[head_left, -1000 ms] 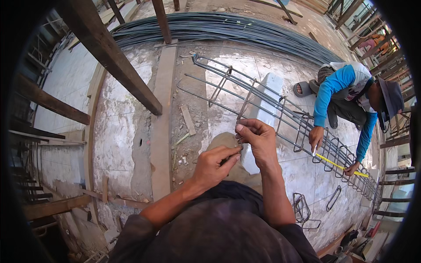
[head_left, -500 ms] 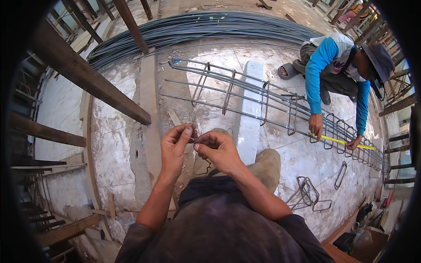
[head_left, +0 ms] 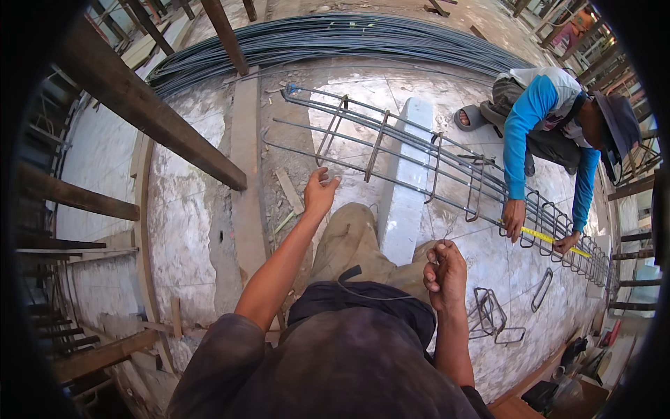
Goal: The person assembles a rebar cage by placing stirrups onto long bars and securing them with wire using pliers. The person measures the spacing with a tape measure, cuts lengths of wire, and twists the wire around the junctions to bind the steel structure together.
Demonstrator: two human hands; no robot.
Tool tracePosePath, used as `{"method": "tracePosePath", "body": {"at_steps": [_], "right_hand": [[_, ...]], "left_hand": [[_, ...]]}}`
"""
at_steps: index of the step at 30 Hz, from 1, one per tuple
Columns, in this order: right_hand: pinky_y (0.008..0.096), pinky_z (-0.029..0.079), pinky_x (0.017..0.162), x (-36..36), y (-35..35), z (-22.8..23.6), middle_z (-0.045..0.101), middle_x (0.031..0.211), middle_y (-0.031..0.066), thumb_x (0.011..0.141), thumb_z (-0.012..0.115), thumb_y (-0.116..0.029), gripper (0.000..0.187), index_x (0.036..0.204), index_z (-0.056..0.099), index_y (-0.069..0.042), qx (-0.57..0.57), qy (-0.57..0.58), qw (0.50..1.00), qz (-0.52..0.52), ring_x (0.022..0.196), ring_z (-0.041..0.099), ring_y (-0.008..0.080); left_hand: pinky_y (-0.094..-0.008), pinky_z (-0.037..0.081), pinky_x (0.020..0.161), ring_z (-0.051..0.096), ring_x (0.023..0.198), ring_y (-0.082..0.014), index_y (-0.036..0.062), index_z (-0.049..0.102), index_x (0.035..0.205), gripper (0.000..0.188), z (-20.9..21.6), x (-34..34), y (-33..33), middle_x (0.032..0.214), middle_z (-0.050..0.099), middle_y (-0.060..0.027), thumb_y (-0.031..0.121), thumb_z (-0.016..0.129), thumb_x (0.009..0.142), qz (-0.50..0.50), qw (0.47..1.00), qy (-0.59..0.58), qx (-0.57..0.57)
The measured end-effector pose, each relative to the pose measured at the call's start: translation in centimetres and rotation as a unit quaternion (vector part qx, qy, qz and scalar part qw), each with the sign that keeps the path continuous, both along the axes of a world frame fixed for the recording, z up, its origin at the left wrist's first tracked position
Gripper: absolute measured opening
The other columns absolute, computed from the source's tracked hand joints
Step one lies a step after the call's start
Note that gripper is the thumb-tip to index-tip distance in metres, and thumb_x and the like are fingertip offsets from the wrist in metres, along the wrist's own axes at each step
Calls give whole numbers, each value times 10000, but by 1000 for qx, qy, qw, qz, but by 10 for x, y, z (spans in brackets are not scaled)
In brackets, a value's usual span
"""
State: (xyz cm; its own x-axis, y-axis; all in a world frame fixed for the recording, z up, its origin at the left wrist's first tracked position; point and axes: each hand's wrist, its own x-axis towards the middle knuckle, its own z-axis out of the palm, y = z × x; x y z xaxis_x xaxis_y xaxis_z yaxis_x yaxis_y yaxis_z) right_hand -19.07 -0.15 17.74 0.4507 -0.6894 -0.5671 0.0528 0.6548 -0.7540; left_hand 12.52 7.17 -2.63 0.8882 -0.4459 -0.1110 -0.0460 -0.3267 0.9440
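Note:
A long cage of steel reinforcing bars [head_left: 296, 124] with bent stirrups [head_left: 377, 148] stretches from the middle toward the right, propped on a pale block [head_left: 405, 185]. My left hand [head_left: 321, 195] reaches forward, fingers apart and empty, just below the cage's near bar and its first stirrup; whether it touches them I cannot tell. Nearer to me, above my right thigh, my right hand [head_left: 447, 274] is raised with curled fingers. A fine dark strand like thin wire shows at its fingertips. A co-worker's hands [head_left: 514, 216] hold a yellow tape measure [head_left: 541, 238] along the cage.
The co-worker [head_left: 541, 119] crouches at the right, beyond the cage. Loose stirrups [head_left: 490, 312] lie on the floor at the lower right. A bundle of long bars [head_left: 293, 47] crosses the back. Timber posts [head_left: 157, 115] slant in from the left, beside a plank [head_left: 246, 140] on the floor.
My hands, together in front of me before, have parted. The left has moved forward toward the cage, the right has drawn back to the right. The co-worker still holds the tape.

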Motion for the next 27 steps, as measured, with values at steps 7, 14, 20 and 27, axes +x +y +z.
{"method": "tracePosePath", "body": {"at_steps": [7, 14, 20, 27], "right_hand": [[194, 248, 326, -29, 2, -7, 511, 812, 27, 990, 580, -246, 153, 1013, 539, -100, 9, 71, 997, -22, 431, 395, 76], [193, 246, 321, -47, -20, -12, 539, 776, 26, 972, 621, -214, 158, 1005, 555, -75, -13, 79, 996, -50, 426, 416, 68], [192, 253, 328, -27, -19, -13, 556, 785, 31, 982, 608, -201, 149, 1029, 566, -67, -8, 80, 996, -36, 431, 432, 73], [202, 266, 339, -28, -5, -21, 575, 770, 28, 980, 613, -185, 125, 1020, 594, -69, -15, 106, 994, -3, 441, 477, 81]], "left_hand": [[-415, 521, 931, 662, 1052, -322, 20, 646, 1274, 470, 3, 6, -37, 1193, 658, -188, 193, 770, 855, 19, 976, -212, 34], [-411, 513, 898, 647, 1035, -324, 34, 678, 1215, 335, 12, 48, -15, 1148, 658, -167, 140, 713, 899, 43, 980, -181, 62], [-419, 529, 855, 675, 946, -329, 25, 697, 1190, 332, 33, 3, -61, 1088, 693, -172, 199, 717, 908, -99, 980, -175, 2], [-405, 556, 904, 731, 1014, -349, 1, 742, 1168, 488, 22, 29, -122, 1062, 748, -229, 357, 771, 835, -231, 951, -114, 168]]}}
